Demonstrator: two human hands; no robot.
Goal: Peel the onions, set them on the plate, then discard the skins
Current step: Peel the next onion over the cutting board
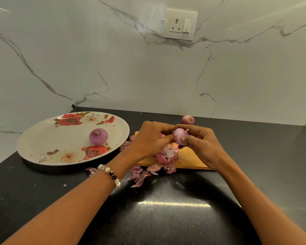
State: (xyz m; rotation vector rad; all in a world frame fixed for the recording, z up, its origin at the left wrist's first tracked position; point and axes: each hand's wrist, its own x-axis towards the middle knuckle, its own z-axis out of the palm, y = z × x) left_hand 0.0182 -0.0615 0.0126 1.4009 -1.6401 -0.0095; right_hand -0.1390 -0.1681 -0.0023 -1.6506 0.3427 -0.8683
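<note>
- The floral plate point(42, 138) sits at the left on the black countertop point(166, 218), and one peeled onion point(98, 136) already rests on it, toward its right side, so a first onion looks finished.
- Loose onion skins point(140, 174) lie on the counter just in front of the wooden cutting board point(189, 158), with a further heap point(166, 154) on the board itself; none look discarded yet, so that last step is still to come.
- The left hand point(148, 138), with a beaded bracelet point(110, 175) on its wrist, comes in from the lower left and hovers above the board, back of the hand up, fingers curled against the left side of the onion in hand point(180, 136).
- That onion is held between both hands above the board. Its visible surface is smooth and pale purple, so it seems nearly or fully peeled, though the hidden sides cannot be checked.
- The right hand point(201, 144) reaches in from the lower right, its fingers wrapped over the top of the onion and its thumb pressed on the near face, clamping it.
- Behind the hands, near the wall, a third onion point(188, 119) lies on the counter, apparently with its dry skin on, so I judge at least one peel remains: roughly the midpoint of the job.
</note>
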